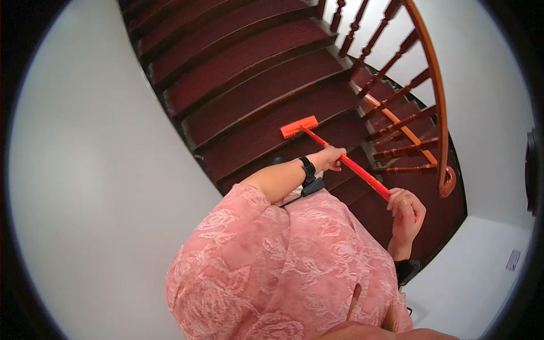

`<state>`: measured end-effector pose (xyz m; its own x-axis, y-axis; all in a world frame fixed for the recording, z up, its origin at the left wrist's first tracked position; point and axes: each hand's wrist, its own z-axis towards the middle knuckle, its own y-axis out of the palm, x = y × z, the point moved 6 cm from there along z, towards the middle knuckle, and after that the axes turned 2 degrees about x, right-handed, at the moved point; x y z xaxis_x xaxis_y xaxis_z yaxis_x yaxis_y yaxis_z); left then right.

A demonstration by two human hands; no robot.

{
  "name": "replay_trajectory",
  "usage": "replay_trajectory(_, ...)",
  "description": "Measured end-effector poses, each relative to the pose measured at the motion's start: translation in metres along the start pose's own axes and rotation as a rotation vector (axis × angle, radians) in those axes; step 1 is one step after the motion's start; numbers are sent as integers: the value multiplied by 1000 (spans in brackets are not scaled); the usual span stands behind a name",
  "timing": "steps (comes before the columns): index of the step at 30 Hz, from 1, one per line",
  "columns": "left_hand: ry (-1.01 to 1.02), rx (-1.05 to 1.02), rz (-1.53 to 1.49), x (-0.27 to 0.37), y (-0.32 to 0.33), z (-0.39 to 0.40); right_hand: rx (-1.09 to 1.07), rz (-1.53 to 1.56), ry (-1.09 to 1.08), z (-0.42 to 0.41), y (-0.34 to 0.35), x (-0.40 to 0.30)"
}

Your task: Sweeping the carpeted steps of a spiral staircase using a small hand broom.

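A long-handled broom slants across the dark red stair treads, its orange head (293,127) lying low over one tread near the step's edge with short bristles showing along its rim. My left hand (332,158) grips the red broom handle (361,172) partway up, closer to the head. Around the handle's upper end, my right hand (407,210) is closed, in front of my right side. Black bands with small devices (309,170) are on both wrists.
Dark red stairs (255,46) curve upward ahead. A wooden handrail (435,80) with turned balusters (399,85) runs at the right, with more steps beyond it. A white wall (97,170) borders the stairs on the left.
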<state>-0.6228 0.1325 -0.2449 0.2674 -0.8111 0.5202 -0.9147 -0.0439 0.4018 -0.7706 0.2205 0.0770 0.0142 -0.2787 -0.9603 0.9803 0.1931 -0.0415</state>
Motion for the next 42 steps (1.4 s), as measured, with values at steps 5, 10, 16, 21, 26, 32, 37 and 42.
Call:
replay_trajectory(5,48,158,-121,-7,-66,-17,-115,134,86,8,22,34)
replay_trajectory(10,103,207,-291,-42,-140,-29,-333,159,112,17,76,58)
replay_trajectory(16,279,426,-704,-80,-199,-75,-576,266,162,36,145,75)
replay_trajectory(21,425,527,-903,-84,-244,-111,-655,330,195,59,210,82)
replay_trajectory(26,472,626,-1000,-74,-292,-131,-774,380,223,86,276,96)
replay_trajectory(32,517,656,-1175,-50,-343,-145,-893,490,276,130,357,109)
replay_trajectory(37,614,666,-1092,-27,-381,-143,-939,582,221,158,410,107)
replay_trajectory(42,527,561,-938,-20,-387,-134,-658,532,387,166,414,108)
